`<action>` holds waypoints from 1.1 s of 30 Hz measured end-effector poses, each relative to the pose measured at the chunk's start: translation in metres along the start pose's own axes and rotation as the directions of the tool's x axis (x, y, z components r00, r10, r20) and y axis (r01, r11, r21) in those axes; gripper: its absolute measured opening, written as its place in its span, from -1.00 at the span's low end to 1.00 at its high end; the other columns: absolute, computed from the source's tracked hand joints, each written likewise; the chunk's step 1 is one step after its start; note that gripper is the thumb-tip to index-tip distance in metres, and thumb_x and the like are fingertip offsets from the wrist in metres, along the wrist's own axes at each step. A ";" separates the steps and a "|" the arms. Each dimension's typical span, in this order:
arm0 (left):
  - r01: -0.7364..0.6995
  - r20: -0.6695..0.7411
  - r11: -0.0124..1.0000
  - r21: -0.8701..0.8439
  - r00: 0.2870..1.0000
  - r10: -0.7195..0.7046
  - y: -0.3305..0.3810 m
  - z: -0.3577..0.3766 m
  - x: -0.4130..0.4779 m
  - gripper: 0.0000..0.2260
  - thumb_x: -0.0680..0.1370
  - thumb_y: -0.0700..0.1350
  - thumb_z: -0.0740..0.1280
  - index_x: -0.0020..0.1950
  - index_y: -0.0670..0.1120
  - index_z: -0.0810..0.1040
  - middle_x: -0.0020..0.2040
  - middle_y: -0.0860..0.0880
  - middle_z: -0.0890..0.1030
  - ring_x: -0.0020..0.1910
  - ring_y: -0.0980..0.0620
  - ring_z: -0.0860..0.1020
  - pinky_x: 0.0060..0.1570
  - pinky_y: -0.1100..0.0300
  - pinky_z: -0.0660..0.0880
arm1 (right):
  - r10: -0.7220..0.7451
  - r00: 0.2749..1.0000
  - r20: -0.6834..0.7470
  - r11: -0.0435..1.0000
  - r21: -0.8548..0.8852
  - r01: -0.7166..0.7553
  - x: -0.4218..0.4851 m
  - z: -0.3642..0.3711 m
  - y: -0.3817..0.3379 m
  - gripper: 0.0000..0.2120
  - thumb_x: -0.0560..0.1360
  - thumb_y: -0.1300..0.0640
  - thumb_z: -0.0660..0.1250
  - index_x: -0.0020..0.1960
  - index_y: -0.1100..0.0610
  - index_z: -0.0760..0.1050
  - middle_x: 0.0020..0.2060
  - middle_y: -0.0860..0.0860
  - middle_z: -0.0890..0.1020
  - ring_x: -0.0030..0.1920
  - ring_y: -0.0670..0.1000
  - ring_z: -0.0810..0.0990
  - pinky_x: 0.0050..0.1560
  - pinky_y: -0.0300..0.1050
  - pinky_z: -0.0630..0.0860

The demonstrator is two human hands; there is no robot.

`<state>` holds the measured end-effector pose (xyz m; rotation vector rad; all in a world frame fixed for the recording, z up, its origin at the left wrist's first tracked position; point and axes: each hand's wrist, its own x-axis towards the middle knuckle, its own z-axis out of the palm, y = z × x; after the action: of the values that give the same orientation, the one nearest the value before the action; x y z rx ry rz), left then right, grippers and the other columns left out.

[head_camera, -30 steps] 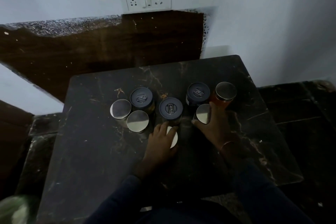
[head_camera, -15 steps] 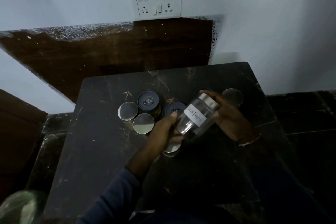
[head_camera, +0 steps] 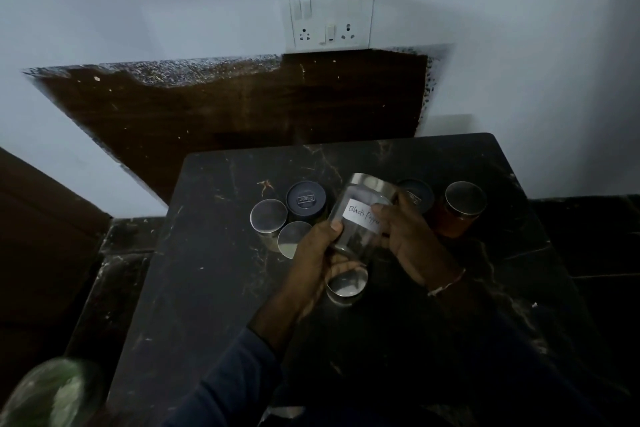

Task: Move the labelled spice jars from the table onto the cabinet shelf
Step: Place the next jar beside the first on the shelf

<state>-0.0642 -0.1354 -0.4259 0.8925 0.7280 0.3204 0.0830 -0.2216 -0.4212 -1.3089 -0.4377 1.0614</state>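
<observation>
Seven spice jars: five silver-lidded [head_camera: 268,215], two dark-lidded [head_camera: 306,199]; two hands [head_camera: 317,253]; one table [head_camera: 207,288].

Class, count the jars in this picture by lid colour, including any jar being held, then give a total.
Silver-lid jars: 5, namely and the held jar
Dark-lid jars: 2, namely and
Total: 7

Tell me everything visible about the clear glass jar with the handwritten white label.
The clear glass jar with a shiny metal lid is held in the air above the dark marbled table, tilted with its lid away from the camera. It looks empty. Its white label reads roughly "Black Pepper", the end hidden by a thumb. The left hand grips its lower part; the right hand holds its right side.
</observation>
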 end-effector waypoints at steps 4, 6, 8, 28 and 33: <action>-0.092 -0.021 0.996 0.022 0.995 0.092 0.008 -0.009 -0.005 -0.56 0.49 -0.01 0.37 0.26 -0.25 0.45 0.14 -0.29 0.60 0.07 -0.20 0.60 0.16 -0.22 0.50 | -0.030 1.000 0.000 0.996 -0.081 0.029 0.006 0.018 -0.007 -0.54 0.52 0.02 0.31 0.39 -0.10 0.32 0.24 0.01 0.51 0.20 0.09 0.56 0.05 0.15 0.62; -0.137 -0.037 0.989 0.049 0.990 0.138 0.018 -0.015 -0.008 -0.61 0.49 -0.03 0.34 0.24 -0.19 0.47 0.16 -0.26 0.60 0.06 -0.15 0.62 0.06 -0.10 0.57 | -0.056 0.998 0.029 0.988 -0.143 0.060 0.011 0.027 -0.015 -0.57 0.53 -0.02 0.30 0.38 -0.12 0.34 0.22 -0.02 0.53 0.19 0.05 0.56 0.05 0.12 0.63; -0.174 -0.042 0.981 0.083 0.983 0.178 0.027 -0.025 -0.009 -0.66 0.51 -0.05 0.32 0.25 -0.13 0.48 0.13 -0.20 0.61 0.01 -0.09 0.64 -0.07 0.05 0.61 | -0.077 0.995 0.065 0.977 -0.195 0.089 0.015 0.037 -0.024 -0.59 0.54 -0.01 0.28 0.38 -0.10 0.35 0.21 -0.03 0.53 0.16 0.02 0.57 0.02 0.02 0.64; -0.745 0.184 0.275 0.608 0.469 0.864 0.384 -0.050 -0.064 -0.50 0.45 0.21 0.33 0.32 0.00 0.52 0.08 0.03 0.68 0.15 0.06 0.60 0.25 -0.11 0.48 | -0.667 0.593 0.452 0.480 -0.347 0.805 0.054 0.258 -0.345 -0.62 0.45 0.06 0.45 0.22 -0.02 0.42 0.07 0.01 0.62 0.07 0.01 0.64 0.07 -0.07 0.59; -0.756 0.276 0.000 0.654 0.239 0.931 0.488 -0.037 -0.086 -0.59 0.50 0.19 0.29 0.25 0.02 0.57 0.06 0.08 0.68 0.08 0.16 0.62 0.13 0.14 0.52 | -0.785 0.415 0.461 0.314 -0.281 0.907 0.061 0.312 -0.435 -0.70 0.43 0.04 0.46 0.11 0.03 0.48 0.03 0.08 0.63 0.08 0.09 0.64 0.07 0.08 0.63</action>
<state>-0.1333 0.1339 -0.0138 2.0924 0.3698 1.4146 0.0342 0.0455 0.0439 -1.0867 -1.5185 0.1251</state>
